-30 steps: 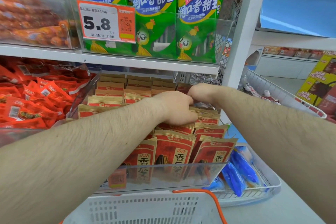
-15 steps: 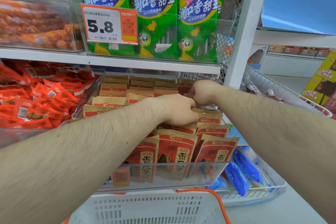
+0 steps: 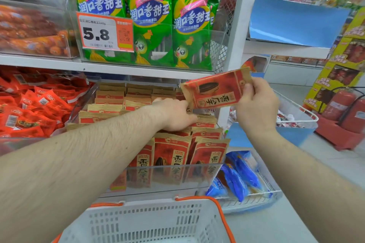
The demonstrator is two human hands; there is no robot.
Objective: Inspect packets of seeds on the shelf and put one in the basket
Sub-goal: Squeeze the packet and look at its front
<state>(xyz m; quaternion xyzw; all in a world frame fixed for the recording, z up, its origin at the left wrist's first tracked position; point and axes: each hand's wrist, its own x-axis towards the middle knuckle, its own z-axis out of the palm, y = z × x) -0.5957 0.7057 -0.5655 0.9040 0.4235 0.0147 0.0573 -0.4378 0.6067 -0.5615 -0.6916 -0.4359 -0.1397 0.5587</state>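
Rows of red-and-tan seed packets (image 3: 173, 154) fill a clear bin on the lower shelf. My right hand (image 3: 256, 108) holds one seed packet (image 3: 215, 90) by its right end, lifted sideways above the bin's right side. My left hand (image 3: 173, 114) rests on the packets in the bin, fingers curled down among them; its index finger reaches toward the lifted packet's lower left corner. The white basket (image 3: 142, 221) with an orange handle hangs below, at the bottom of the view.
Green corn-sausage bags (image 3: 150, 16) and a 5.8 price tag (image 3: 104, 32) stand on the shelf above. Red snack packets (image 3: 33, 104) lie to the left. A wire basket with blue packets (image 3: 241, 179) sits lower right. Red fire extinguishers (image 3: 341, 104) stand far right.
My right hand has pulled one packet out of the bin and raised it to the right. My left hand stays on the stacked packets.
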